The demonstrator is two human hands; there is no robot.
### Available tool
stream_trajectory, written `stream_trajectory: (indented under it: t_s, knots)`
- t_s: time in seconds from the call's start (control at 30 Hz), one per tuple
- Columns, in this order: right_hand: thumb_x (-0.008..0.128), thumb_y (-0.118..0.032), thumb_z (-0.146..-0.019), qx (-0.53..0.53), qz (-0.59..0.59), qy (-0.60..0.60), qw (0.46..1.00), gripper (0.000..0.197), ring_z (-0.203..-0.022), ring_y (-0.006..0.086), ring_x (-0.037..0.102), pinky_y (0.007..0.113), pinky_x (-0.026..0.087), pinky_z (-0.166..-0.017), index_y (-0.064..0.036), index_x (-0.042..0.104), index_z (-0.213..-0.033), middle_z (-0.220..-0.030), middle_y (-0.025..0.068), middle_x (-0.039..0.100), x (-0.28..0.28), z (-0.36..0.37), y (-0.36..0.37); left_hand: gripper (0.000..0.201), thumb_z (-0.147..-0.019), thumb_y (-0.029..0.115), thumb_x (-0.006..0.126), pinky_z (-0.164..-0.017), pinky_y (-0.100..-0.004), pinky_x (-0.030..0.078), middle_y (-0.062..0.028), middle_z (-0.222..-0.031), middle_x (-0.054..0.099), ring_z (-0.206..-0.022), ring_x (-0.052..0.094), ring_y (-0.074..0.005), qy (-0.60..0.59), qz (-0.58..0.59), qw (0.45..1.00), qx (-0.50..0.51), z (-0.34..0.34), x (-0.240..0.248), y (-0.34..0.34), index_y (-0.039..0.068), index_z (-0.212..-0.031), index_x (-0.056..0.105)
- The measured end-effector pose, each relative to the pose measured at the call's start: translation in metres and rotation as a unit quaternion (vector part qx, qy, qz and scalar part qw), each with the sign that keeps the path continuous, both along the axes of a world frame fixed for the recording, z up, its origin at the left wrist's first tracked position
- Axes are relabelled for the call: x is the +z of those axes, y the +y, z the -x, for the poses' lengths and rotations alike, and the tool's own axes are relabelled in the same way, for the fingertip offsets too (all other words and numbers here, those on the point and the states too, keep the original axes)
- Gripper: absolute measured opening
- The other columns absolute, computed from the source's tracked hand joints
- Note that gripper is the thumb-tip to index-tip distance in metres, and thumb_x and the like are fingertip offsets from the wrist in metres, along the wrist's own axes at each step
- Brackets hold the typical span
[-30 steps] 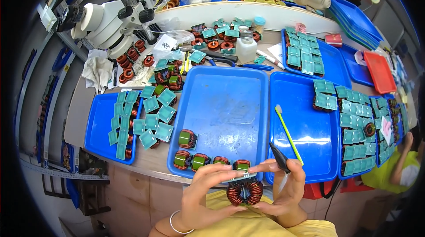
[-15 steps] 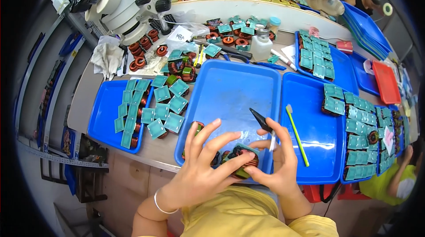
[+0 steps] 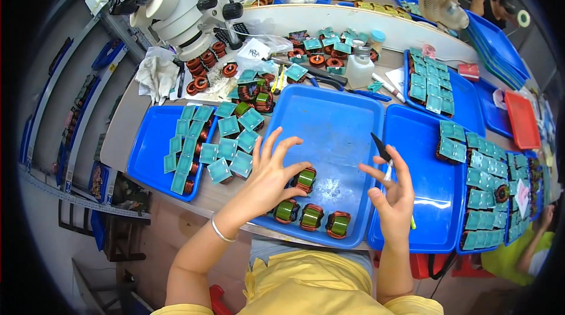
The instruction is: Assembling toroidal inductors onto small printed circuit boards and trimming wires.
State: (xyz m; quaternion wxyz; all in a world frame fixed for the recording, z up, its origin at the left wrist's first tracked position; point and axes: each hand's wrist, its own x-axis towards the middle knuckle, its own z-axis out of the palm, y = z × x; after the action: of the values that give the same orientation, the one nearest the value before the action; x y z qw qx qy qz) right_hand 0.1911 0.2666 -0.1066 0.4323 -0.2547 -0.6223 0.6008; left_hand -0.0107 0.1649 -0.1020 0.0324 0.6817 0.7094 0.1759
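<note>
My left hand (image 3: 266, 171) is over the left side of the middle blue tray (image 3: 376, 124). Its thumb and a finger pinch a green-topped, copper-wound coil (image 3: 305, 180), while the other fingers stretch out. Three similar coils lie in a row along the tray's near edge: a left coil (image 3: 286, 211), a middle coil (image 3: 311, 217) and a right coil (image 3: 338, 224). At the tray's right side, my right hand (image 3: 395, 200) holds a slim black pointed tool (image 3: 380, 147) among its fingers, tip up and away. The tool's lower part is partly hidden by the fingers.
Teal-topped coils fill the left tray (image 3: 152, 144) and the table beside it. A microscope (image 3: 170, 12) stands back left; a clear bottle (image 3: 359, 71) and pliers (image 3: 369, 95) lie behind the middle tray. Right, a blue tray (image 3: 429, 191) adjoins rows of teal-topped coils (image 3: 482, 200).
My hands have parted from the coil they were gathered around at the near edge. The left moved away from me, the right shifted right with the tool. The near coils are now uncovered.
</note>
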Motion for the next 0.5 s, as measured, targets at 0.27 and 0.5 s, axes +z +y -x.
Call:
stream_trajectory:
  t_s: [0.27,0.5]
  knots:
    - [0.06,0.008,-0.069,0.013,0.047,0.006,0.999,0.068,-0.103,0.0271,0.056,0.023,0.048,-0.067,-0.0009,0.034,-0.131,-0.114,0.0146,0.047,0.001,-0.001,-0.003,0.05,-0.06,0.028,0.077,-0.102,-0.0538,0.016,-0.01,-0.13,0.033,-0.127,0.019,-0.0384,0.003,0.042,0.999,0.022,0.008,-0.005,-0.009,0.018,-0.107,0.061]
    - [0.059,-0.009,-0.073,-0.011,0.021,0.01,1.0,0.062,-0.097,0.0294,0.058,0.031,0.045,-0.081,0.0037,0.035,-0.129,-0.123,0.0169,0.043,0.005,-0.006,-0.006,0.058,-0.053,0.018,0.08,-0.097,-0.0432,0.027,-0.0103,-0.118,0.043,-0.116,0.035,-0.0329,0.055,-0.045,0.983,0.167,0.057,0.017,-0.049,0.014,-0.106,0.057]
